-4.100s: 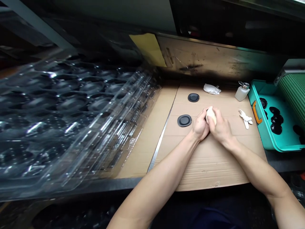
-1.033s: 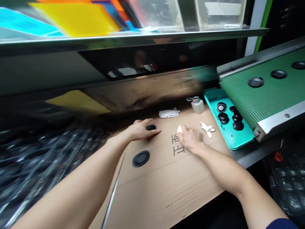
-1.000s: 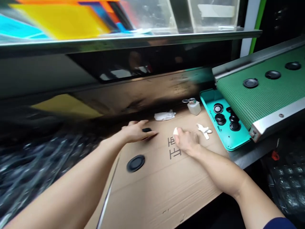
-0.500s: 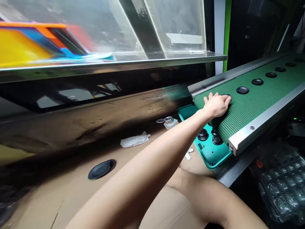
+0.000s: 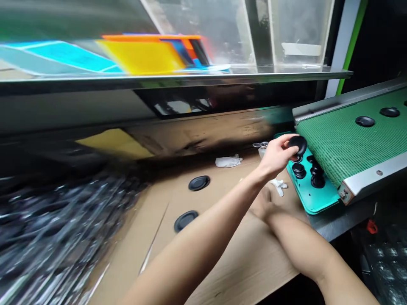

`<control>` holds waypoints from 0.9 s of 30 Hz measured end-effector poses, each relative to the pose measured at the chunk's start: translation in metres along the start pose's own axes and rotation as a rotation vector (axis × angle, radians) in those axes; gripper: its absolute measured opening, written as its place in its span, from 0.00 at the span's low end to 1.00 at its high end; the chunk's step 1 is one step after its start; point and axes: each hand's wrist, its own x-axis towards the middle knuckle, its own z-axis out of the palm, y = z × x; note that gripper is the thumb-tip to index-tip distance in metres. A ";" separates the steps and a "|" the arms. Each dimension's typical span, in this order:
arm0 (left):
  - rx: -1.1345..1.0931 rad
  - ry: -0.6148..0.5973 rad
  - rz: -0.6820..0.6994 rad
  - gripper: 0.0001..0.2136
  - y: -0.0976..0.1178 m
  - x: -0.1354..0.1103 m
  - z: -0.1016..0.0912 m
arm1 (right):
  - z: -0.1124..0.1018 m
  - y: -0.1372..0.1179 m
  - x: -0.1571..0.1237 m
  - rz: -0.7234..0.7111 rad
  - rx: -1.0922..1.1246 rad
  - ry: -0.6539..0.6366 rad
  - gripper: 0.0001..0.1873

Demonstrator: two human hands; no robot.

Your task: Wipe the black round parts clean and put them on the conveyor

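Note:
My left hand (image 5: 277,156) pinches a round black plastic lid (image 5: 298,145) between thumb and fingers. It is raised over the back of a teal tray (image 5: 313,207), beside the end of the conveyor. Several black round parts (image 5: 318,180) lie in that tray, some stacked. My right hand (image 5: 261,204) is low over the cardboard, partly behind my left forearm; its fingers are hidden and blurred. Left of my arm, one black lid (image 5: 199,183) lies flat on the cardboard (image 5: 241,258), with another black lid (image 5: 185,220) nearer me.
A green conveyor belt (image 5: 337,140) at right carries more black lids (image 5: 365,121) between metal rails. A white glove-like cloth (image 5: 228,161) and white scraps (image 5: 279,186) lie on the cardboard. Blurred dark, shiny items (image 5: 63,237) fill the left. A metal-edged shelf (image 5: 222,78) crosses above.
My left hand has lifted a black lid off the belt's end and brought it back over the tray. The view has swung left, showing a second lid on the cardboard.

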 end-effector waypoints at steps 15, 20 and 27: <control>-0.557 0.625 -0.278 0.14 -0.066 -0.155 -0.185 | 0.014 0.001 -0.006 -0.183 -0.063 0.143 0.21; -0.729 0.624 -0.253 0.17 -0.067 -0.147 -0.186 | 0.024 -0.020 -0.015 -0.168 0.070 0.304 0.26; -0.745 0.518 -0.279 0.22 -0.069 -0.152 -0.176 | 0.042 -0.052 -0.037 -0.293 -0.002 0.172 0.25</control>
